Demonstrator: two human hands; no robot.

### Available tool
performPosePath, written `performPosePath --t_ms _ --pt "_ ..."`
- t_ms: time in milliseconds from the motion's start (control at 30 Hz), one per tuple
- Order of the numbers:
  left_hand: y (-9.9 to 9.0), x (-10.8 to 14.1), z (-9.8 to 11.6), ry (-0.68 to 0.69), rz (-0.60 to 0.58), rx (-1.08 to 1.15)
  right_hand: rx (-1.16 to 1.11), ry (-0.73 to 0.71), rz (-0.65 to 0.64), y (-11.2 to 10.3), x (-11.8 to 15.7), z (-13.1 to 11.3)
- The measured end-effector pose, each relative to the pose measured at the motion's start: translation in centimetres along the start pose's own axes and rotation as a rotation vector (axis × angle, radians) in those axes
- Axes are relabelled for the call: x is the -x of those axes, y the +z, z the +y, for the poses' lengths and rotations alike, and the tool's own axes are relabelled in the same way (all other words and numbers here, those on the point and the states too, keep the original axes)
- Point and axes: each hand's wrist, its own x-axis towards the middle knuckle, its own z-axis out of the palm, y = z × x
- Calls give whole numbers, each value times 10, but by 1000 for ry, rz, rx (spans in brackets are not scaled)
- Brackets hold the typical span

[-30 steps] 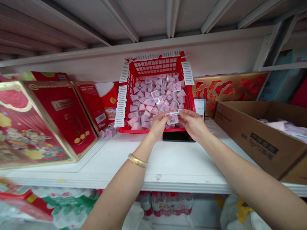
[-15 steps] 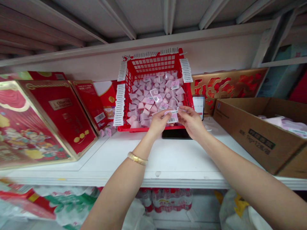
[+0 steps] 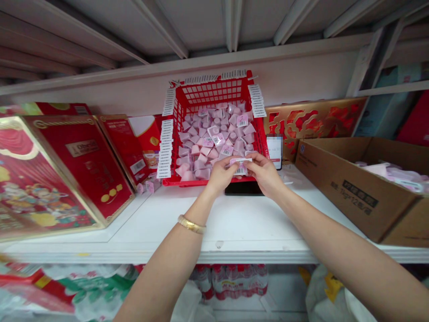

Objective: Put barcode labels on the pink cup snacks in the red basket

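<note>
Nearest to me, a gold-coloured bracelet (image 3: 191,224) circles my left wrist, above the front edge of the white shelf (image 3: 214,219). Beyond, a flat black slab (image 3: 243,188) lies on the shelf, partly under my right hand (image 3: 266,174). My left hand (image 3: 221,175) and right hand meet over the near rim of the red plastic lattice basket (image 3: 191,183), both clamped on a small pink plastic cup (image 3: 240,171) with a barcode on its lid. It sits between my thumbs, as near to one hand as the other. A narrow white printed strip (image 3: 244,159) runs left to right along the lid's far edge; I cannot tell how firmly it is stuck.

Just past my fingertips, pink cups (image 3: 214,138) lie heaped below the basket's open top. White label strips (image 3: 165,147) line its side rims. A brown cardboard box (image 3: 338,192) bounds the right, well apart from my hands.
</note>
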Motion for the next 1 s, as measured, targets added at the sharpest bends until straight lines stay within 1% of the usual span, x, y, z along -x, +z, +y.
performPosePath --t_ms 200,433,767,1000 --pt "-2 -2 -6 24 5 -47 17 -12 -7 0 2 -1" --pt "-6 -4 -13 131 11 -133 49 -36 1 0 1 -1" --pt "-6 -3 -13 161 -3 -158 62 -38 -5 -1 1 0" --pt "-6 -2 -12 150 -11 -162 57 -38 -1 0 3 -2"
